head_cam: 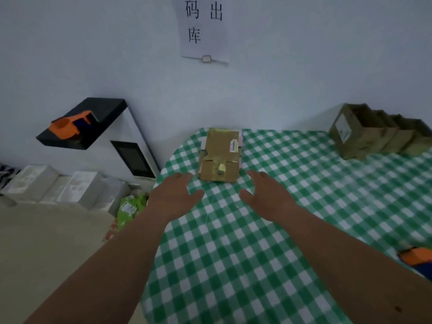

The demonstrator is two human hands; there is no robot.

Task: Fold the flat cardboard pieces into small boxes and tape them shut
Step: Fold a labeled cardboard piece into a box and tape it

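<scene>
A pale wall with a paper sign [203, 29] rises behind a desk [268, 230] covered in green-and-white check cloth.

Neither hand has a grip on anything: the left hand [174, 192] and right hand [266, 195] both reach forward with fingers spread and relaxed, palms down, just short of the cardboard stack [221, 155]. The left hand is at the stack's near left corner and the right hand at its near right corner, both close but apart from it.

The stack is a pile of flat brown pieces lying on the desk near the wall, with a white label toward its far right edge and a small glossy scrap, perhaps tape, on its near part. Far to the right of the stack, against the wall, a row of made-up boxes [374, 134] stands with open tops. Well to the near right of the stack, at the frame edge, an orange tape gun [415, 259] lies on the desk. To the left of the stack, off the desk, a dark shelf [93, 118] carries a second orange dispenser [67, 125]; below it sit white foam blocks [58, 183] on the floor.

The step in hand looks to be fetching a fresh flat piece. The next move likely calls for pinching only the top sheet at its near corners and lifting it free of the ones beneath, then pulling it closer to fold.
</scene>
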